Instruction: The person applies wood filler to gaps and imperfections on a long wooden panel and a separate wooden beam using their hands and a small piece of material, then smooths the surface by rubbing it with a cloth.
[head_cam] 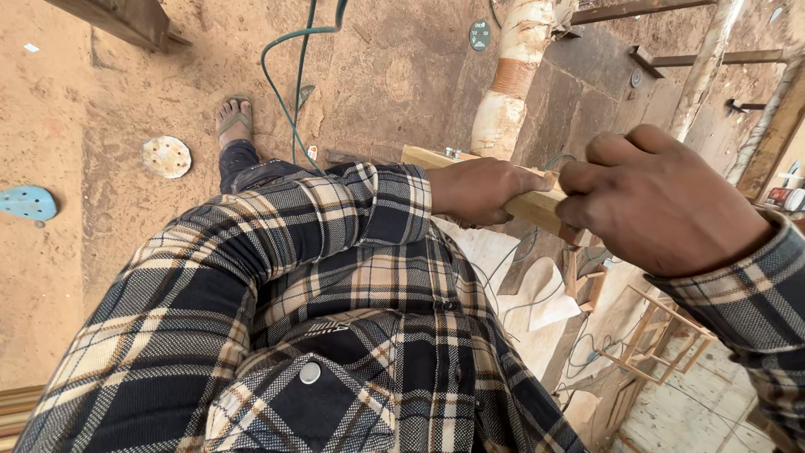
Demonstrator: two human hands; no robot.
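1 head-worn view, tilted steeply down over the plaid shirt (335, 319), close to the hands, sandy floor (75, 101) beyond.

Two hands on one strip of pale wood, seen from above over a plaid shirt

The left hand (482, 191) and the right hand (658, 201) both close around a light wooden strip (537, 205) — knuckles nearly touching. Below lies sandy ground: a sandalled foot (234, 117), a green cable (289, 75), a round sanding disc (166, 156) and a blue disc (27, 203) — well apart.
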